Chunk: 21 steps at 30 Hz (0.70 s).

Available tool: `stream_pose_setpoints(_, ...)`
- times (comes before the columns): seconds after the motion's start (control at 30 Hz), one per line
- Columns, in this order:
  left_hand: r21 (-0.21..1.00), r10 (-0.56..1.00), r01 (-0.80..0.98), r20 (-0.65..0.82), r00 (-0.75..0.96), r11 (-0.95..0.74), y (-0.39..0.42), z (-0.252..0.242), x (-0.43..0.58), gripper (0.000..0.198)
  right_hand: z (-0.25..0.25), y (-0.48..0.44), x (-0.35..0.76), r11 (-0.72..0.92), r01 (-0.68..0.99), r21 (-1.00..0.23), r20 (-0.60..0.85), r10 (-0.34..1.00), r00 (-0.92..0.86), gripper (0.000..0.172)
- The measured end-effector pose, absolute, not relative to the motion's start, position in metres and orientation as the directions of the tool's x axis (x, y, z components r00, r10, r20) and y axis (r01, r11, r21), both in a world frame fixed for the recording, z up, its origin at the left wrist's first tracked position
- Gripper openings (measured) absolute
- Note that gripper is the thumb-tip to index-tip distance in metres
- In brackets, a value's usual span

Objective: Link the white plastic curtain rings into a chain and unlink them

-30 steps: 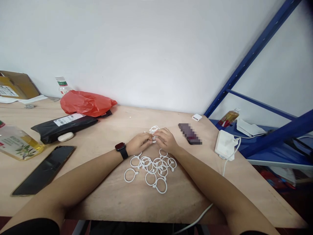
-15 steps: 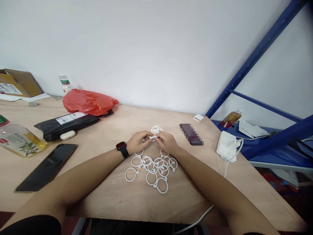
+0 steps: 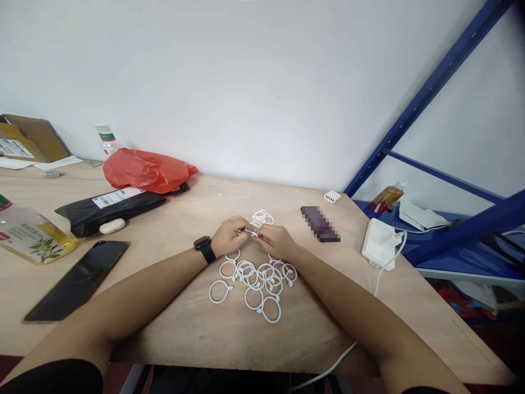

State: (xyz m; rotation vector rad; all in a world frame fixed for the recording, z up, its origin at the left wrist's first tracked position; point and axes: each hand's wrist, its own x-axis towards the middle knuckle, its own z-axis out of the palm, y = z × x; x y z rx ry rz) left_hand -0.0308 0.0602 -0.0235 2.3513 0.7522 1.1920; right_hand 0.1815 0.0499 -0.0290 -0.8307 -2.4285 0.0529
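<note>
My left hand [image 3: 230,235] and my right hand [image 3: 275,241] meet over the middle of the table, both closed on one white plastic ring [image 3: 251,233]. The fingertips cover much of this ring. Just beyond the fingers lies a small pile of white rings [image 3: 262,215], partly hidden by my hands. Between my forearms, closer to me, several more rings [image 3: 246,268] overlap in a loose heap, each with a small knob. One ring [image 3: 219,302] lies a little apart on the left, and another [image 3: 272,322] is at the near end.
On the left are a dark phone [image 3: 77,282], an oil bottle [image 3: 36,235], a white earbud case [image 3: 112,226], a black parcel [image 3: 110,210] and a red bag [image 3: 150,171]. To the right are a pixelated phone [image 3: 320,223], a white charger [image 3: 379,243] and a blue rack [image 3: 430,79].
Both hands stay closed on the ring, which has tilted and shifted slightly left. My right fingers have moved a little lower. The loose rings keep their places on the table.
</note>
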Motion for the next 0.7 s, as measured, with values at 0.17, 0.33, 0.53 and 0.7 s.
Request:
stream_pose_setpoints(0.17,0.509,0.554,0.254,0.618,0.557,-0.823,0.0609,-0.0260,-0.0323,0.031,-0.0299,0.0517,0.1840,0.799,0.548,-0.249,0.498,0.591,-0.635,0.016)
stream_pose_setpoints(0.33,0.513,0.556,0.253,0.612,0.562,-0.820,0.0588,-0.0246,-0.0314,0.035,-0.0303,0.0541,0.1869,0.773,0.557,-0.303,0.515,0.624,-0.587,0.015)
stream_pose_setpoints(0.53,0.492,0.553,0.268,0.640,0.533,-0.828,0.0588,-0.0234,-0.0297,0.031,-0.0303,0.0538,0.1853,0.781,0.552,-0.292,0.509,0.615,-0.602,0.019)
stream_pose_setpoints(0.7,0.505,0.563,0.267,0.636,0.528,-0.821,0.0596,-0.0231,-0.0295,0.029,-0.0285,0.0514,0.1835,0.807,0.529,-0.262,0.506,0.581,-0.637,0.021)
